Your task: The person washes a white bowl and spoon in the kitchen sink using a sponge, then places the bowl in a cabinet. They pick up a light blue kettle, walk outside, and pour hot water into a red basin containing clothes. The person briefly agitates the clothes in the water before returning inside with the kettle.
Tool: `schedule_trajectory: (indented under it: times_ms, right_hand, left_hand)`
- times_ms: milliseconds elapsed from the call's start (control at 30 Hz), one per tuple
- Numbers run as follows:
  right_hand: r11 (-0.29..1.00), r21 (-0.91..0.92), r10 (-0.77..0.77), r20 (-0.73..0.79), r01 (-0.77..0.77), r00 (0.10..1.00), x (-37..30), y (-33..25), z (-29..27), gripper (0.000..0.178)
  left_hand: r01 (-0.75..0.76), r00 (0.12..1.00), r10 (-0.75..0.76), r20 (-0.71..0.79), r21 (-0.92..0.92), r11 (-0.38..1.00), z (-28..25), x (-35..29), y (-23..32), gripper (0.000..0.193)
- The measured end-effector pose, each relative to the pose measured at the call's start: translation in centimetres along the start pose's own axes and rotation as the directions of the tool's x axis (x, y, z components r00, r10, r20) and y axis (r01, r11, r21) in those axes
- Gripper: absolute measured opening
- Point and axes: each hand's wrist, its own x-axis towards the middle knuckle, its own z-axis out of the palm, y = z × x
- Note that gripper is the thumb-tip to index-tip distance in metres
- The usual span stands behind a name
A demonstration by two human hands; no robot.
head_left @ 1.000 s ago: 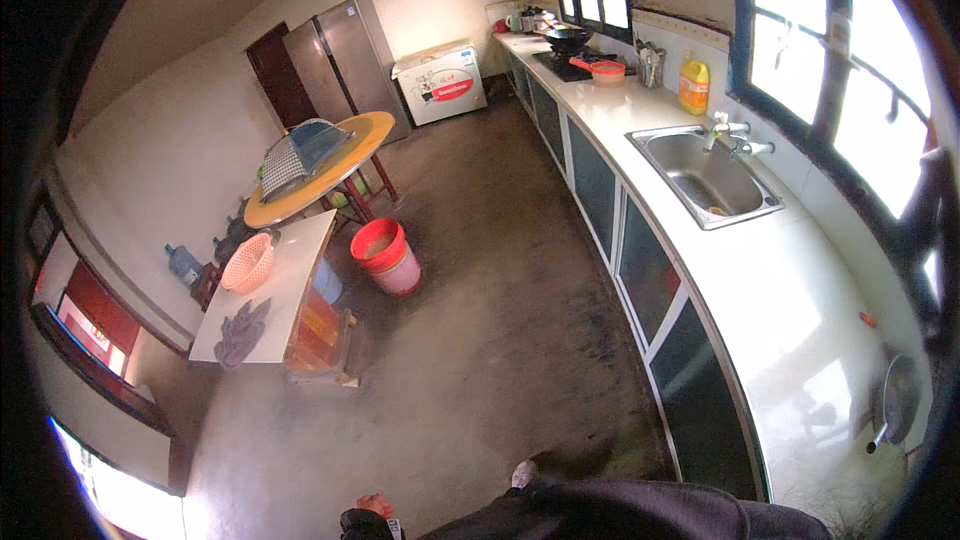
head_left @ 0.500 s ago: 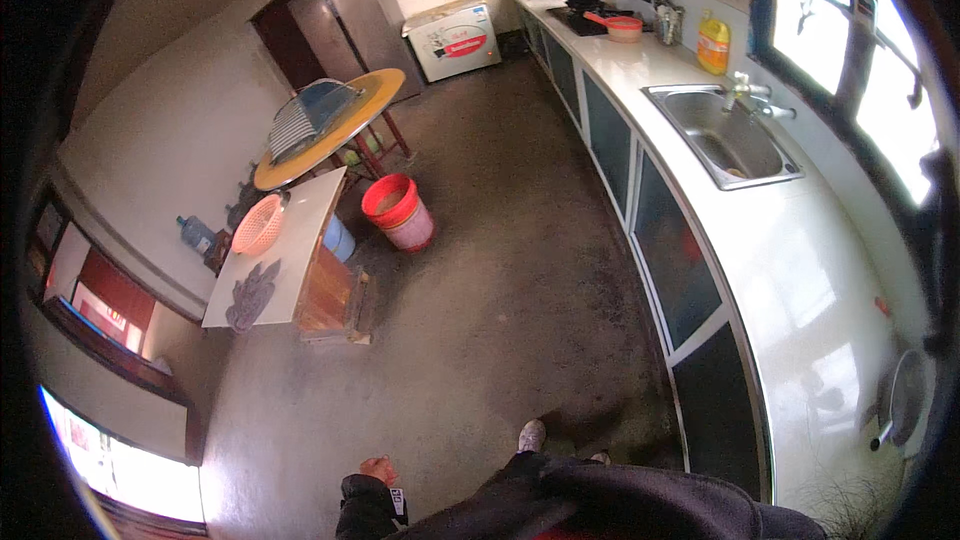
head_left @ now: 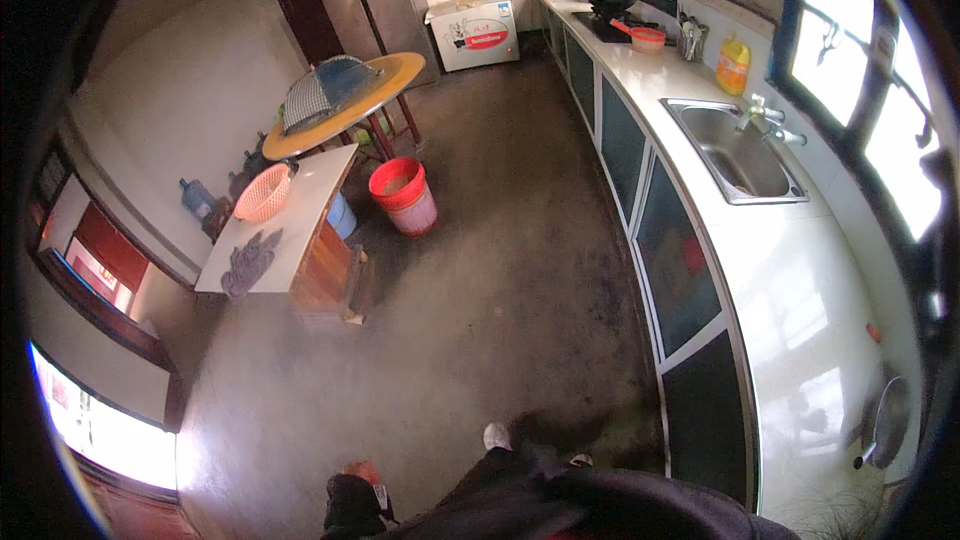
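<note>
My left hand hangs low at the bottom edge, beyond a dark sleeve with a white patch. It is small and smeared, so the set of its fingers does not show. Nothing can be seen in it, and it touches nothing visible. The closest furniture to it is a small white-topped table, bearing a pink plastic basket and a crumpled grey cloth. My right hand is out of the picture.
A long white counter runs along the right with a steel sink, a yellow oil jug and a wok. Red buckets stand by the round yellow table. Farther back are a fridge and chest freezer.
My view has shifted, so the counter and sink sit a little differently in the picture. One shoe has moved left and my left hand appears slightly farther left. Nothing was picked up.
</note>
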Motion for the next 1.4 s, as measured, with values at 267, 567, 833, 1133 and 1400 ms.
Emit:
schedule_trajectory:
  times_ms: [267,567,833,1133,1400]
  right_hand:
    - [0.890,0.108,-0.438,-0.064,0.442,0.897,4.2,-12.6,-0.6,0.030]
    - [0.481,0.387,-0.681,-0.400,0.786,0.614,0.3,-43.2,-2.9,0.020]
    - [0.365,0.406,-0.831,-0.264,0.838,0.490,-2.2,-59.1,-3.7,0.034]
    - [0.319,0.703,-0.927,0.090,0.636,0.364,-7.7,-81.1,4.4,0.039]
    - [0.087,0.747,-0.990,0.136,0.660,-0.024,-12.9,-98.0,8.9,0.026]
  left_hand:
    - [-0.182,0.979,0.109,-0.170,-0.510,0.841,-3.5,1.2,3.2,0.024]
    - [0.077,0.976,-0.205,-0.077,-0.755,0.652,-7.5,2.1,-18.2,0.029]
    - [-0.051,0.959,-0.275,-0.075,-0.995,0.091,-1.6,-6.0,-29.2,0.024]
    - [0.054,0.586,-0.780,-0.219,-0.950,0.307,-8.7,-4.0,-25.2,0.033]
    - [-0.264,0.615,-0.694,-0.376,-0.927,0.268,-17.3,2.6,-22.3,0.011]
